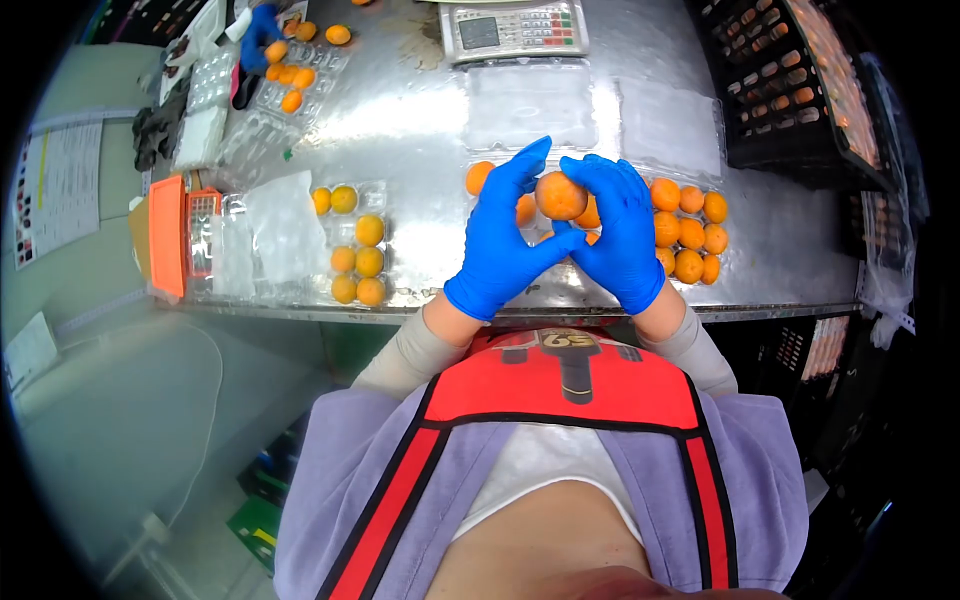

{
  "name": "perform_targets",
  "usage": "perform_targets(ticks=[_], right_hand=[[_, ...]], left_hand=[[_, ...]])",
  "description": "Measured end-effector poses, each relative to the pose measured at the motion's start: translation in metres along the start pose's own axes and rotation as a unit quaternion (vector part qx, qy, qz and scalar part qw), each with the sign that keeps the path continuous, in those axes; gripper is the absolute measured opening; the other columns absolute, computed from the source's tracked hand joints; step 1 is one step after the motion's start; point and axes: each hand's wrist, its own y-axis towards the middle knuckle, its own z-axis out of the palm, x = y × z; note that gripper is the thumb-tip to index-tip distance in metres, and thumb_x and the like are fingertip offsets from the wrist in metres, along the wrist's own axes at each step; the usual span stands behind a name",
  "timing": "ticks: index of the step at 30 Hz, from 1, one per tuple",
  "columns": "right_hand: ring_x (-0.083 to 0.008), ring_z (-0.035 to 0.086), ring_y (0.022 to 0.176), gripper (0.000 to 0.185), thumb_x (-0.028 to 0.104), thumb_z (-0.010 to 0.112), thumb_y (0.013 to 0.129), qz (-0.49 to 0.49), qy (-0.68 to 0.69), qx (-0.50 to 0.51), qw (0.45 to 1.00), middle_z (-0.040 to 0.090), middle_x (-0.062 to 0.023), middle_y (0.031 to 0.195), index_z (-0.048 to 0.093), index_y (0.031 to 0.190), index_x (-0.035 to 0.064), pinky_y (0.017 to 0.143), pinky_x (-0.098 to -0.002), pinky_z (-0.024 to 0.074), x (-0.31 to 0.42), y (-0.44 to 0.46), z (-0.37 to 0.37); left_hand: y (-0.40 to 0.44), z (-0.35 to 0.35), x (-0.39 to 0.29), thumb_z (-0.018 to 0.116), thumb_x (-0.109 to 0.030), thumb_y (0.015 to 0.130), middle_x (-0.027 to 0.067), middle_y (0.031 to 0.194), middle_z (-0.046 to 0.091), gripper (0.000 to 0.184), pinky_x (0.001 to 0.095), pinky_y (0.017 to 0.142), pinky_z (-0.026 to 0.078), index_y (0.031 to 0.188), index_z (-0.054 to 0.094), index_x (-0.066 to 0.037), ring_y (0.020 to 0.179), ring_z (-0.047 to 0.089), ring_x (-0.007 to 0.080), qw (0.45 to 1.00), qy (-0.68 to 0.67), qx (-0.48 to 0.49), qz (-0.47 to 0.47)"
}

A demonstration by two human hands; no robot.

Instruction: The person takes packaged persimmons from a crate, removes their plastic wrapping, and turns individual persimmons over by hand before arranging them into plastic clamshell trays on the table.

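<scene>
Both my hands wear blue gloves and are raised over the metal table. A mandarin orange (561, 196) sits between the fingertips and thumb of my right hand (617, 232). My left hand (500, 240) is beside it, fingers stretched out and thumb apart; whether it touches the fruit I cannot tell. Beneath my hands are more oranges, partly hidden, with one orange (480, 178) showing left of my fingers. To the right, a clear plastic tray holds several oranges (691, 234) in rows. On the left, another clear tray (377, 192) is partly filled with yellower oranges (369, 262).
A weighing scale (515, 32) stands at the back. Black crates (780, 90) rise at the right, and an orange basket (168, 238) sits at the left edge. Another person's blue-gloved hand (262, 38) is over oranges at the far left. Clear lids (530, 105) lie behind my hands.
</scene>
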Motion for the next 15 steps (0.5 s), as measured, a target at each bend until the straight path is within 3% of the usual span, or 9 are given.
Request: perform_targets(ticks=[3, 5, 6, 8, 9, 10, 11, 13, 15], right_hand=[[-0.0319, 0.055, 0.099, 0.057, 0.014, 0.072, 0.068, -0.012, -0.063, -0.005, 0.998, 0.058, -0.012, 0.106, 0.054, 0.122, 0.0089, 0.089, -0.042, 0.04, 0.013, 0.004, -0.002], [-0.0323, 0.054, 0.1, 0.06, 0.014, 0.072, 0.067, 0.0, -0.089, 0.006, 0.996, 0.057, -0.0123, 0.107, 0.053, 0.124, 0.009, 0.09, -0.0423, 0.0396, 0.015, 0.004, -0.002], [-0.0316, 0.053, 0.105, 0.064, 0.014, 0.074, 0.067, 0.007, -0.058, 0.006, 0.998, 0.056, -0.0134, 0.113, 0.05, 0.127, 0.0079, 0.092, -0.0418, 0.0393, 0.014, 0.004, -0.003], [-0.0309, 0.053, 0.11, 0.068, 0.014, 0.075, 0.067, 0.014, -0.026, 0.006, 1.0, 0.054, -0.0144, 0.12, 0.048, 0.13, 0.0068, 0.094, -0.0413, 0.0391, 0.014, 0.004, -0.002], [-0.0294, 0.051, 0.114, 0.071, 0.015, 0.076, 0.068, 0.053, 0.118, -0.014, 0.992, 0.05, -0.0148, 0.127, 0.045, 0.131, 0.0054, 0.097, -0.0406, 0.038, 0.015, 0.004, -0.002], [-0.0278, 0.049, 0.118, 0.074, 0.015, 0.077, 0.068, 0.09, 0.26, -0.033, 0.961, 0.046, -0.0152, 0.134, 0.042, 0.133, 0.0039, 0.1, -0.0399, 0.0369, 0.016, 0.005, -0.001], [-0.0278, 0.049, 0.118, 0.074, 0.015, 0.077, 0.068, 0.089, 0.261, -0.032, 0.961, 0.046, -0.0152, 0.134, 0.042, 0.133, 0.0039, 0.1, -0.0399, 0.0369, 0.013, 0.004, -0.002], [-0.028, 0.04, 0.128, 0.082, 0.018, 0.077, 0.071, 0.082, 0.267, 0.012, 0.96, 0.033, -0.0156, 0.145, 0.033, 0.139, 0.0036, 0.107, -0.0408, 0.0313, 0.005, 0.002, -0.005], [-0.0268, 0.043, 0.125, 0.079, 0.016, 0.077, 0.071, 0.086, 0.277, 0.01, 0.957, 0.038, -0.0151, 0.142, 0.036, 0.137, 0.003, 0.105, -0.0393, 0.0337, 0.006, 0.003, -0.003]], left_hand=[[0.003, 0.004, -0.004, 0.079, -0.018, 0.07, 0.011, 0.122, 0.051, 0.079, 0.0338, 0.093, 0.044, 0.136, 0.038, -0.006, 0.109, 0.054, 0.0201, 0.998, 0.064, -0.003, 0.018], [0.007, 0.003, -0.003, 0.079, -0.015, 0.07, 0.0112, 0.119, 0.053, 0.08, 0.0344, 0.093, 0.044, 0.137, 0.036, -0.006, 0.107, 0.055, 0.021, 0.999, -0.026, -0.006, -0.023], [0.008, 0.002, -0.002, 0.079, -0.015, 0.07, 0.0112, 0.119, 0.053, 0.08, 0.0344, 0.093, 0.044, 0.137, 0.036, -0.006, 0.107, 0.055, 0.021, 0.999, -0.026, -0.005, -0.023], [0.008, 0.0, 0.002, 0.074, -0.021, 0.075, 0.0092, 0.115, 0.054, 0.076, 0.0352, 0.092, 0.046, 0.139, 0.035, -0.008, 0.107, 0.055, 0.021, 0.968, -0.232, 0.016, -0.098], [0.008, -0.002, 0.006, 0.074, -0.021, 0.075, 0.0092, 0.115, 0.054, 0.076, 0.0352, 0.092, 0.046, 0.139, 0.035, -0.008, 0.107, 0.055, 0.021, 0.968, -0.231, 0.016, -0.098], [0.008, -0.004, 0.009, 0.071, -0.025, 0.077, 0.0114, 0.117, 0.054, 0.075, 0.035, 0.091, 0.046, 0.14, 0.033, -0.008, 0.105, 0.056, 0.0223, 0.925, -0.347, 0.026, -0.153], [0.009, -0.006, 0.011, 0.068, -0.029, 0.079, 0.0136, 0.118, 0.054, 0.075, 0.0348, 0.09, 0.047, 0.141, 0.031, -0.007, 0.103, 0.057, 0.0236, 0.865, -0.457, 0.034, -0.204], [0.009, -0.008, 0.012, 0.064, -0.033, 0.081, 0.0145, 0.119, 0.054, 0.073, 0.0351, 0.09, 0.048, 0.142, 0.03, -0.007, 0.103, 0.057, 0.0243, 0.847, -0.482, 0.036, -0.219], [0.009, -0.009, 0.014, 0.059, -0.037, 0.084, 0.0153, 0.12, 0.053, 0.072, 0.0355, 0.089, 0.048, 0.142, 0.029, -0.007, 0.103, 0.057, 0.0251, 0.828, -0.508, 0.038, -0.234]])
